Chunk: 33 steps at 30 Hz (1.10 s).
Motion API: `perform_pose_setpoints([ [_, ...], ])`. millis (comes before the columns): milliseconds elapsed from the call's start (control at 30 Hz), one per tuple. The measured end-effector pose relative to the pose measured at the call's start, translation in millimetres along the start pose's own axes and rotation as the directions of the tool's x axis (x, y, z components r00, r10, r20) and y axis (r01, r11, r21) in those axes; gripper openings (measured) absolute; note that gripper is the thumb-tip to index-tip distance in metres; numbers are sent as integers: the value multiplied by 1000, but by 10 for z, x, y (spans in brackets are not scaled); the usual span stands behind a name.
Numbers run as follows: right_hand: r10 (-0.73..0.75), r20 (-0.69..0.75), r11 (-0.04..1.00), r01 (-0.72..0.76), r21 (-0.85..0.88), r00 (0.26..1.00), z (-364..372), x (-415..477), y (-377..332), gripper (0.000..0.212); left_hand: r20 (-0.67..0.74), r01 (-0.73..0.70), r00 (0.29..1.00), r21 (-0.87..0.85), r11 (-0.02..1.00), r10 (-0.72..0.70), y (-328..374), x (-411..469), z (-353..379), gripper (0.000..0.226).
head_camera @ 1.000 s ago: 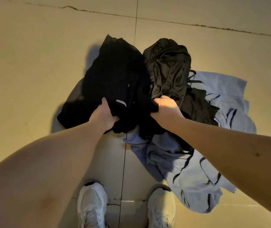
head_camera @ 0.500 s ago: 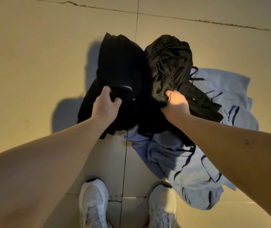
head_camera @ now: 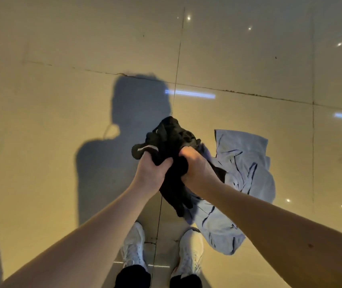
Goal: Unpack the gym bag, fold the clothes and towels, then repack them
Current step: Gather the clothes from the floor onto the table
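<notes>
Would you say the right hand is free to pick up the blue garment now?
Probably not yet: the right hand and left hand both grip the black clothes; the blue garment lies mostly exposed on the floor.

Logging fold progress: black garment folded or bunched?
Bunched, not folded: black garment hangs crumpled, gripped by left hand and right hand.

No readable text or brand here; the black garment (head_camera: 172,146) just has a white stripe (head_camera: 147,148) above the left hand (head_camera: 152,173) (no letters).
</notes>
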State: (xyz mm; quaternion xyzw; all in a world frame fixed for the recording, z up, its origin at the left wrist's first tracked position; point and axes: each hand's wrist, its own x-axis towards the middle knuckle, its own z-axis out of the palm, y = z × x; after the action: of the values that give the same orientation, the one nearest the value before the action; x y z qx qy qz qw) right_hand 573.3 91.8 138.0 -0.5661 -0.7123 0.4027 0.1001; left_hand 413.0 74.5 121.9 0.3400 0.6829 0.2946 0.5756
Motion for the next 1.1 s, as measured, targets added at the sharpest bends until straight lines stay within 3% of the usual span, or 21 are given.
perform_pose_setpoints([
  [67, 5, 48, 1000, -7, 31, 999, -345, -159, -505, 53, -13, 1, 1000, 43, 999, -1, 414, -382, -201, 27],
  [133, 79, 199, 990, -100, 95, 977, -721, -312, -1054, 79, -19, -4, 1000, 51, 999, 5, 872, -783, -419, 21],
  [333, -16, 324, 991, -28, 132, 946, -1721, -818, -2595, 86, -85, -72, 994, 28, 997, 74, 2201, -2093, -1178, 21],
  [400, -37, 303, 990, -7, 141, 952, -1987, -979, -3170, 78, -132, -113, 985, 8, 994, 113, 2602, -2511, -1457, 20],
  [500, -181, 233, 981, 158, 114, 955, -2208, -1167, -3821, 63, -239, -152, 957, 68, 986, 164, 3026, -3027, -1793, 25],
  [633, -259, 273, 966, 244, 88, 926, -2467, -1338, -4590, 59, -351, -171, 920, 37, 985, 173, 3495, -3739, -2186, 25],
  [800, -431, 361, 899, 429, 89, 827, -2480, -1585, -5382, 32, -535, -245, 821, -15, 969, 199, 3763, -4559, -2533, 18],
  [867, -513, 356, 856, 494, 152, 781, -2456, -1699, -5738, 37, -600, -322, 769, -63, 945, 222, 3841, -4882, -2713, 27],
  [967, -644, 375, 761, 609, 224, 667, -2419, -1892, -6336, 52, -688, -332, 695, -48, 942, 210, 3912, -5410, -3117, 30],
  [1100, -746, 417, 643, 725, 247, 519, -2198, -2198, -7219, 54, -803, -307, 559, 28, 951, 204, 3898, -6132, -3719, 27],
])
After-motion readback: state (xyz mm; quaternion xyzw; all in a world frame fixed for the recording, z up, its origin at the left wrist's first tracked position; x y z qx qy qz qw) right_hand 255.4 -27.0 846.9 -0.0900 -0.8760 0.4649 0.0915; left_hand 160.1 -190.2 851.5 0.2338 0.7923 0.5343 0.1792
